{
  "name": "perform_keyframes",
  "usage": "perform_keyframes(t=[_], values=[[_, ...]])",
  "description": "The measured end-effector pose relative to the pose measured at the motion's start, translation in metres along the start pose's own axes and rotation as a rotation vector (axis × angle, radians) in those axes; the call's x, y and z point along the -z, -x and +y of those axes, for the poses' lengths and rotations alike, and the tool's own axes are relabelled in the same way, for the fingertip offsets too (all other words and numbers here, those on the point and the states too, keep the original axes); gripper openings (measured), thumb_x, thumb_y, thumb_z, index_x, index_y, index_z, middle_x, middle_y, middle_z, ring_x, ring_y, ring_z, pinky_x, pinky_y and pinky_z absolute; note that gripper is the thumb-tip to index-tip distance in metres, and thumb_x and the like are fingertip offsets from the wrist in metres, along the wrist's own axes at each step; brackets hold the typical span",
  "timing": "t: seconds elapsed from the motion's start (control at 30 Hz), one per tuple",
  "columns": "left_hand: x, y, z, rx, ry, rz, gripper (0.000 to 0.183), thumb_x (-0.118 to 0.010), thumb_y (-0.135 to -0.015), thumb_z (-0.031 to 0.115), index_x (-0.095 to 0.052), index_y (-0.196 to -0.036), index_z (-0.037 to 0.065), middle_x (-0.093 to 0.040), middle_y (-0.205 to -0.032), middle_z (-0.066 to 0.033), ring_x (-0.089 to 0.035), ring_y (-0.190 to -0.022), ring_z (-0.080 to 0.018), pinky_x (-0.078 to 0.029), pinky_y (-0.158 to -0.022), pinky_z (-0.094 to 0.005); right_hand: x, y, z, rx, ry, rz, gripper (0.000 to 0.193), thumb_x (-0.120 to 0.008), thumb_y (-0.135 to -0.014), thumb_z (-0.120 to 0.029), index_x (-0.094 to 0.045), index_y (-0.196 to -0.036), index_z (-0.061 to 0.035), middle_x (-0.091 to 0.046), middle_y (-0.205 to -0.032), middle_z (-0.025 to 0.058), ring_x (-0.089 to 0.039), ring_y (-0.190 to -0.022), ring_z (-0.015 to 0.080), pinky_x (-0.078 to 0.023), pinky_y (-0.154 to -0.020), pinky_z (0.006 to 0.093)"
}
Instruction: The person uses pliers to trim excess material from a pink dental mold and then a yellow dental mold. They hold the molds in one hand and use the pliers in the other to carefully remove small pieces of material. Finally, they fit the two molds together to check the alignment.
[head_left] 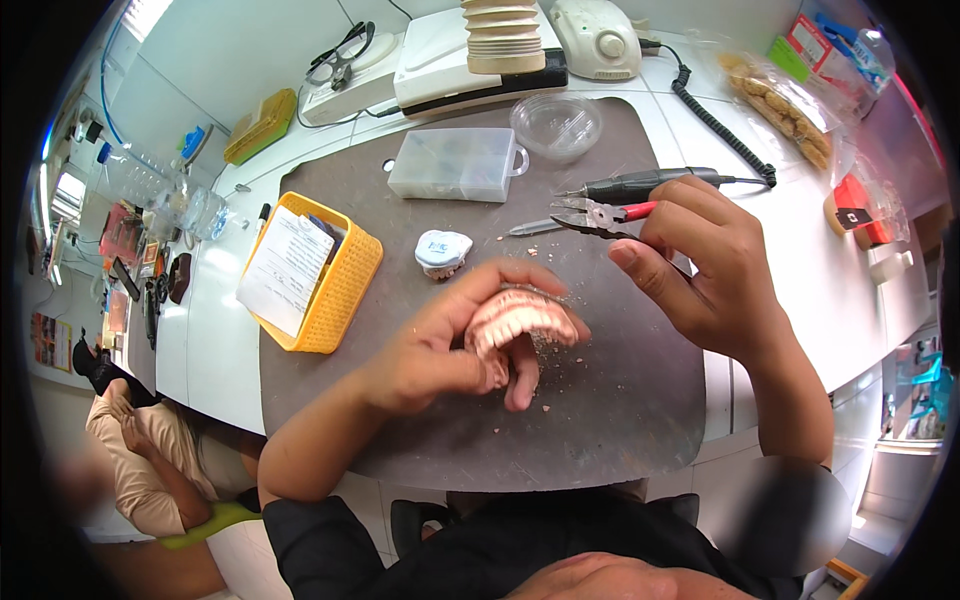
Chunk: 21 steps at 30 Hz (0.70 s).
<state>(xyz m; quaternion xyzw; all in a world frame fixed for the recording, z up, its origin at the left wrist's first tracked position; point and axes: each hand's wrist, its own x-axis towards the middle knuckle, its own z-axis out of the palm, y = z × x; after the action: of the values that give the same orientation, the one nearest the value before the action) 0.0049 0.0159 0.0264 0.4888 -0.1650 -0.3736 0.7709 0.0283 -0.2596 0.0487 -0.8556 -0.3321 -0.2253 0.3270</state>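
Observation:
My left hand (430,350) is closed around a pinkish dental cast (520,315), an arch with a row of teeth, held over the dark mat. To the right, my right hand (705,265) grips a pair of cutting pliers (598,216) with red handles; their jaws point left, apart from the cast. Just beyond the pliers lies a black rotary handpiece (640,187) with a metal tip. A grey pointed tool (535,228) rests beside it. Behind my left hand sits a small whitish-blue dental cast (442,252). Crumbs are scattered on the mat below the held cast.
A yellow basket (362,265) with papers stands at the left of the mat (600,440). Toward the back are a clear plastic box (455,165), a round clear container (557,127) and a white control unit (597,40) with a coiled cord (700,105). Another person (165,455) sits at far left.

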Motion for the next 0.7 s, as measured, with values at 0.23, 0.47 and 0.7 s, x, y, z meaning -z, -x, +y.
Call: perform_keyframes(t=[0.23, 0.47, 0.7], values=[[0.010, -0.010, 0.002, -0.087, 0.141, 0.053, 0.085, -0.069, -0.073, 0.002, -0.031, -0.149, 0.002, -0.056, -0.136, -0.0367, -0.075, -0.088, -0.0390, -0.063, -0.078, -0.0440, 0.001, 0.002, 0.000, -0.031, -0.015, -0.129, 0.033, -0.078, -0.091, -0.025, -0.059, -0.075, -0.0040, -0.054, -0.070, 0.0087, -0.054, -0.062, 0.0268, -0.042, -0.055, 0.0388], [0.020, -0.010, -0.003, -0.133, 0.101, 0.024, 0.081, -0.067, -0.071, 0.001, -0.035, -0.146, 0.002, -0.058, -0.136, -0.0336, -0.074, -0.083, -0.0326, -0.060, -0.076, -0.0368, 0.002, 0.003, 0.002, -0.081, -0.001, -0.175, 0.035, -0.077, -0.091, -0.026, -0.058, -0.071, -0.0036, -0.051, -0.067, 0.0086, -0.053, -0.058, 0.0272, -0.040, -0.053, 0.0391], [0.016, -0.010, -0.005, -0.163, 0.015, 0.065, 0.075, -0.052, -0.068, -0.007, -0.041, -0.142, 0.003, -0.065, -0.129, -0.0189, -0.072, -0.088, -0.0215, -0.056, -0.078, -0.0283, 0.000, 0.004, 0.002, 0.004, 0.036, -0.191, 0.033, -0.077, -0.090, -0.028, -0.061, -0.072, -0.0058, -0.050, -0.067, 0.0078, -0.055, -0.059, 0.0286, -0.041, -0.053, 0.0419]])
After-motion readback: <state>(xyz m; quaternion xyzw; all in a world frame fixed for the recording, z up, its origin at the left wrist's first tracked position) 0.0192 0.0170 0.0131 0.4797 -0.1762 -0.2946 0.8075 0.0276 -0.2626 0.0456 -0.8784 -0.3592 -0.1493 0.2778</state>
